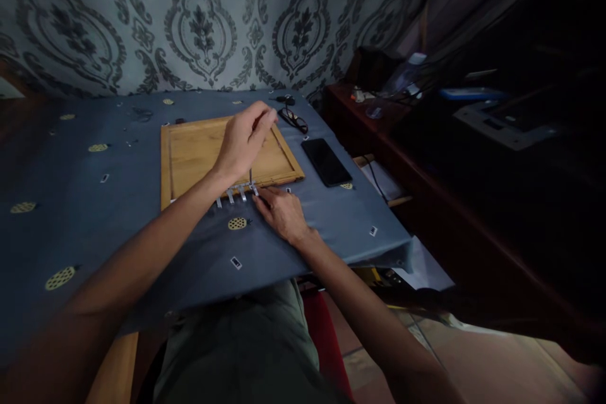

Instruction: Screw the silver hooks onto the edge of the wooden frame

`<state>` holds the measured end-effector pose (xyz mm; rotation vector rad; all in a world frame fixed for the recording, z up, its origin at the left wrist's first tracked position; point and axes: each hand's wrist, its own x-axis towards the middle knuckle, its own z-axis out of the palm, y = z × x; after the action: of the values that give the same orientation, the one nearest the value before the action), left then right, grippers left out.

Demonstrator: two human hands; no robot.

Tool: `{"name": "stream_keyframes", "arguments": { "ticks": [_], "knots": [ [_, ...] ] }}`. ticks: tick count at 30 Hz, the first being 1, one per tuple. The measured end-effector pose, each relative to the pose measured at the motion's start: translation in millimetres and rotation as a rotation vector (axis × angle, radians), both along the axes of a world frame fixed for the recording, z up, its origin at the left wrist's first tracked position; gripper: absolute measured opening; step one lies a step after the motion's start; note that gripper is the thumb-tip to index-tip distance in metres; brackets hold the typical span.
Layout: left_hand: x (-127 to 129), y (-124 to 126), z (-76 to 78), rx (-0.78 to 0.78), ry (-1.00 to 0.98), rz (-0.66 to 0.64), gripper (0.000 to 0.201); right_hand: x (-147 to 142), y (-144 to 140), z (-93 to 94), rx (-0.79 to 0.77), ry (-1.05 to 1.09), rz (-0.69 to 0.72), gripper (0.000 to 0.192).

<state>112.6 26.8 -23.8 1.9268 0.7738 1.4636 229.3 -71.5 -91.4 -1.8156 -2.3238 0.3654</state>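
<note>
A shallow wooden panel with a raised rim (203, 148) lies flat on the cloth-covered table, several small metal brackets (230, 196) along its near edge. My left hand (243, 139) is closed above the panel around what looks like a screwdriver (250, 175). Its thin shaft points straight down to the rightmost metal bracket (254, 189), while the handle is hidden in my fingers. At that same bracket, the fingertips of my right hand (283, 211) press together against its near side. Whether a screw sits under the tip is too small to make out.
A black phone (326, 162) and a pair of glasses (294, 118) lie right of the panel. Scissors (141, 114) rest at the back left of the blue tablecloth (156, 265). A dark wooden cabinet with a clear bottle (404, 72) stands at the right.
</note>
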Motion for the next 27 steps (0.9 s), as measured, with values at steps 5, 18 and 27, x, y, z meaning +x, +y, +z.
{"name": "stream_keyframes", "arguments": {
  "ticks": [5, 18, 27],
  "knots": [
    [9.1, -8.3, 0.3, -0.065, -0.049, -0.093, 0.057, -0.4, -0.3, 1.6, -0.006, -0.003, 0.010, 0.041],
    [12.9, -0.6, -0.3, -0.274, -0.204, -0.321, 0.067, -0.1, 0.6, 0.9, -0.008, -0.005, 0.009, 0.039],
    [4.0, -0.6, 3.5, -0.354, -0.156, -0.478, 0.065, 0.0, 0.5, 0.7, -0.020, 0.018, 0.001, 0.041]
  ]
}}
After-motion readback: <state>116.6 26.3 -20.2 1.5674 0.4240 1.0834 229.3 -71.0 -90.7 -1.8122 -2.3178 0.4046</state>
